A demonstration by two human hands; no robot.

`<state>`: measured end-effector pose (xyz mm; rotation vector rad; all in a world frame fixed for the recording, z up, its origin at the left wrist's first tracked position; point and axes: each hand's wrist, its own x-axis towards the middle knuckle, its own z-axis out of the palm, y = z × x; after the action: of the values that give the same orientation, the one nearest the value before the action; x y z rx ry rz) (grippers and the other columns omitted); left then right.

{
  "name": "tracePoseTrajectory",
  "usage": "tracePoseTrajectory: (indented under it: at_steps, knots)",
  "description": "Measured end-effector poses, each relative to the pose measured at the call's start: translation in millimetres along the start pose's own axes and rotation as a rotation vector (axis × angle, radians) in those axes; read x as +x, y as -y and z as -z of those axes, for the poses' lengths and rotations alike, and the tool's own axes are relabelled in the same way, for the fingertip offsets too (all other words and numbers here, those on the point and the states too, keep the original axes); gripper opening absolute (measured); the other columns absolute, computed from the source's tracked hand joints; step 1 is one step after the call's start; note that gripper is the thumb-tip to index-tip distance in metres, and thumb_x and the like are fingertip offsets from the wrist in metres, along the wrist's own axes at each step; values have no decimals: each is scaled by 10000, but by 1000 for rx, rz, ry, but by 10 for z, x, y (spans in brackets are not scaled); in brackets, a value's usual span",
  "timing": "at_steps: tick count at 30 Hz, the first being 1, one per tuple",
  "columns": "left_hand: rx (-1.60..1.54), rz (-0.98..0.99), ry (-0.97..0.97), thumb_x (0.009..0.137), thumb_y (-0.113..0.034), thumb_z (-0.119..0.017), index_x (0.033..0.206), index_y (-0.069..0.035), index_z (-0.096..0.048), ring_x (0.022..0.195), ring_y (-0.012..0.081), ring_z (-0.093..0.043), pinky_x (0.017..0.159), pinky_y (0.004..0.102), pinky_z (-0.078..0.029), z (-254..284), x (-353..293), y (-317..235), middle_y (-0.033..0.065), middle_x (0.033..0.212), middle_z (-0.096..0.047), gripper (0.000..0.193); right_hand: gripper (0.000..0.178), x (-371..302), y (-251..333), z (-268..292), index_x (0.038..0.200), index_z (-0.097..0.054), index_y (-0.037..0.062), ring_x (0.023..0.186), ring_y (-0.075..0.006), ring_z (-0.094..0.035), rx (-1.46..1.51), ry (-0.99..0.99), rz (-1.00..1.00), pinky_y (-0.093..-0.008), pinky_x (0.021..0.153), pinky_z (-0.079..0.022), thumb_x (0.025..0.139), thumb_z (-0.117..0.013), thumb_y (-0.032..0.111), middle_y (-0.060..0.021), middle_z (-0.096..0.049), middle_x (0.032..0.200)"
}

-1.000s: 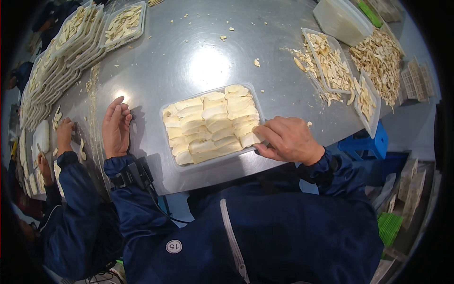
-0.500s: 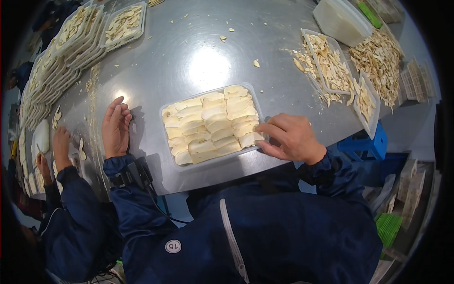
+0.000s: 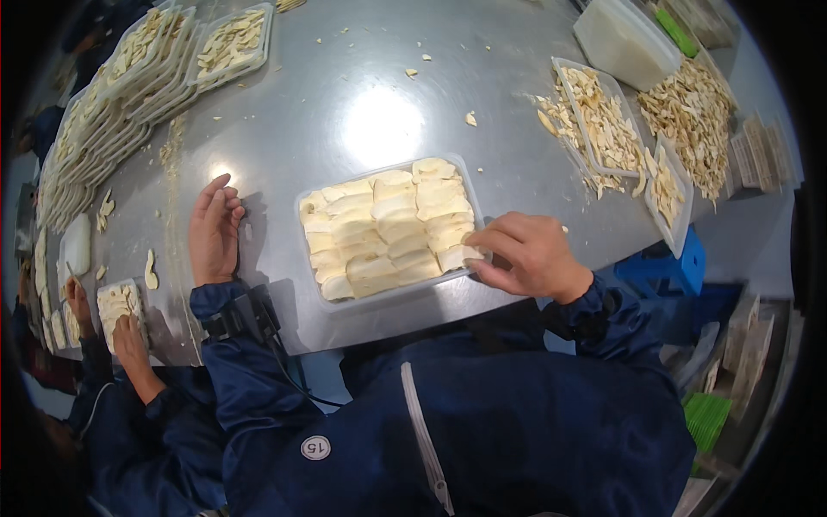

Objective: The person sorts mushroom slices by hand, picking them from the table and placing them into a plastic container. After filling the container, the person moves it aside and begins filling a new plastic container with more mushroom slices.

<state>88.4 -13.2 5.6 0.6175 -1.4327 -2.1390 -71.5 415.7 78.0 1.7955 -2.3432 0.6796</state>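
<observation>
A shallow clear plastic tray (image 3: 326, 303) sits in front of me, covered in overlapping rows of pale cream slices (image 3: 403, 226), perhaps dried mushroom. At its near right corner, my right hand (image 3: 534, 256) has thumb and fingertips closed around the edge of a corner slice (image 3: 455, 257). The fingertips partly hide that slice and the tray rim. My left hand (image 3: 215, 231) rests above the table left of the tray, apart from it. Its fingers are loosely curled and apart, with nothing in them.
Filled trays (image 3: 112, 121) stand stacked at far left, beside another full tray (image 3: 231, 47). A co-worker's hand (image 3: 129, 345) works on a small tray at left. Right lie a tray of slices (image 3: 607, 121), a loose heap (image 3: 689, 116), a tilted tray (image 3: 670, 194) and a blue stool (image 3: 668, 267).
My right hand stays at the corner slice with barely any shift, and my left hand holds its place. At left, the co-worker's nearer hand has moved down onto the small tray, uncovering it.
</observation>
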Motion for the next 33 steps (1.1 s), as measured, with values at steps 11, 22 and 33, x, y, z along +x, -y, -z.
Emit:
tracePoseTrajectory:
  at_steps: [11, 22, 33]
  knots:
    - [-82, -41, -128, 1044, -111, -549, 1335, 19, -542, 874, 120, -642, 769, 246, -554, -72, -670, -125, 67, 1047, -637, 319, 240, 603, -768, -212, 1161, -666, -13, 816, -300, -673, 283, 9, -232, -338, 728, -533, 1010, -541, 126, -180, -681, 1040]
    - [-68, 425, 38, 1063, -171, -542, 1413, 29, -491, 1070, 212, -685, 942, 296, -557, -461, -2313, 181, 138, 1207, -659, 406, 263, 575, -915, -256, 1189, -670, 0, 685, -76, -615, 711, 371, -564, -224, 617, -501, 1044, -538, 174, -11, -658, 784]
    - [-65, 406, 38, 1048, -193, -580, 1489, 63, -360, 1143, 241, -673, 988, 303, -544, -474, -1829, -7, 188, 1311, -634, 555, 267, 689, -821, -465, 1175, -648, -46, 693, -91, -625, 935, 392, -604, -232, 661, -528, 1048, -542, 163, -39, -668, 843]
